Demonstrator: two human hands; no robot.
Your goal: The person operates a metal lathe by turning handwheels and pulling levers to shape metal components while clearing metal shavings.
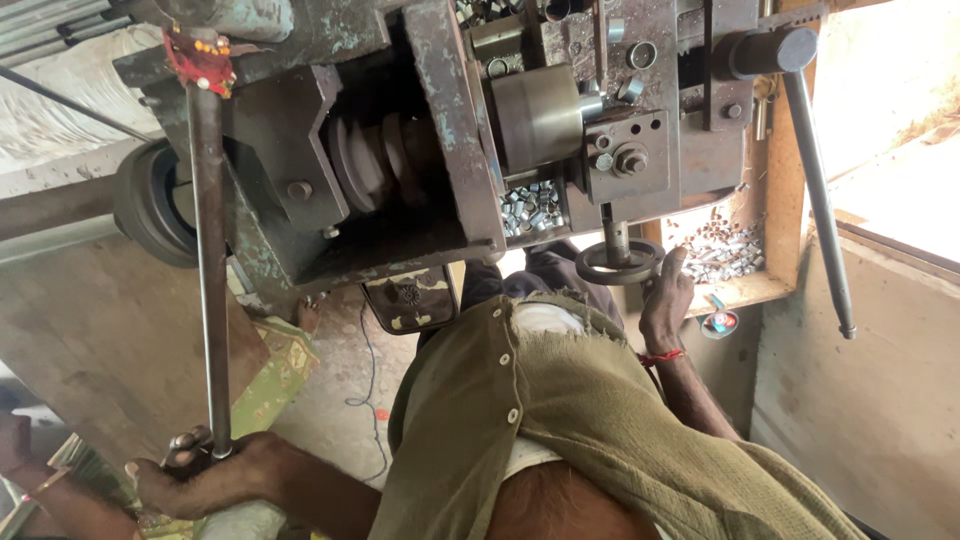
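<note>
My left hand (205, 472) is closed around the lower end of a long steel lever bar (210, 280), which runs up to a worn grey-green machine (420, 150). A red cloth with beads (200, 55) is tied at the bar's top. My right hand (665, 300), with a red thread on its wrist, grips the right rim of a small dark handwheel (617, 262) under the machine's slide. A steel cylinder (540, 115) sits just above the wheel. My olive buttoned shirt (560, 420) fills the lower middle.
A second long lever (820, 200) hangs at the right beside a wooden tray (790, 200) of several small metal pieces (722, 250). More pieces (532, 208) lie under the cylinder. A stepped pulley (375, 160) and a black wheel (150, 205) are at the left.
</note>
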